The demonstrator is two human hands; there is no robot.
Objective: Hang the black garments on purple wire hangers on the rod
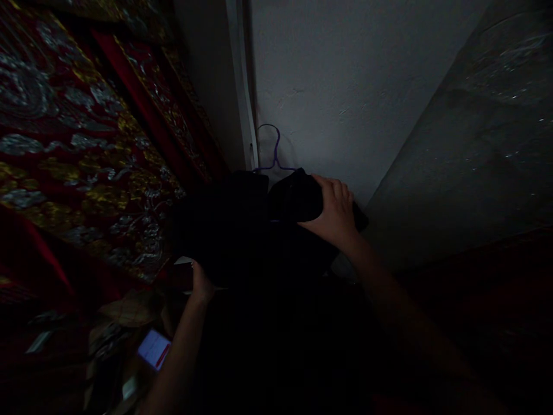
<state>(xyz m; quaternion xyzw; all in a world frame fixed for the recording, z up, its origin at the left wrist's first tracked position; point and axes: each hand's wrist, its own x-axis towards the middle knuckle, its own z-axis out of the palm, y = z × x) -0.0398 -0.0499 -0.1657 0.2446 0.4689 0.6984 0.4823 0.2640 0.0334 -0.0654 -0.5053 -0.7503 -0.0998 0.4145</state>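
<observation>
A black garment [242, 230] hangs on a purple clothes hanger [275, 157] against the wall, its details lost in the dark. My right hand [334, 213] grips the garment at its upper right part, thumb towards me and fingers over the top. Lower on the left, my left hand [202, 282] is at the garment's edge; most of its fingers are hidden behind the black cloth. The hanger's hook shows above the cloth, beside a pale vertical strip.
Red cloth with gold and silver embroidery [99, 144] covers the left side. A pale wall [345, 86] rises behind, with a grey shiny surface [475, 144] to the right. At lower left, a lit phone-like screen [154, 349] lies among dim clutter.
</observation>
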